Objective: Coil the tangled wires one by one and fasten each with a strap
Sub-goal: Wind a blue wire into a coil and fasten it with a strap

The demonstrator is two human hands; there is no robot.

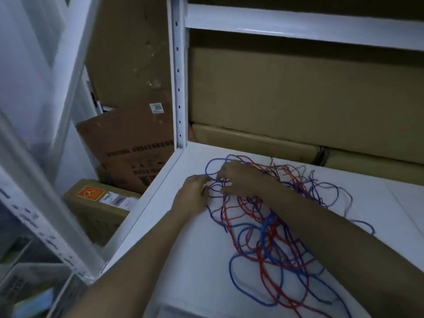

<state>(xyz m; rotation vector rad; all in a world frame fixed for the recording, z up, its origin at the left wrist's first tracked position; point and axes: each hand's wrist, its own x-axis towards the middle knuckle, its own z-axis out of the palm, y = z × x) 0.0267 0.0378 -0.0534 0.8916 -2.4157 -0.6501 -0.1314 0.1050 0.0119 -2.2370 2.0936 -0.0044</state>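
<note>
The picture is dim and bluish, the left edge is smeared and bent, and the far wires look fuzzy.

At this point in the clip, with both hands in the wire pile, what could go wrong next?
1. Both the left hand and the right hand pinch blue strands at the far-left edge of the tangled wires; pulling could tighten knots with the red ones.
2. The pile lies near the edge of the white shelf, so loops may slip off toward the boxes below.
3. No strap is visible.
</note>
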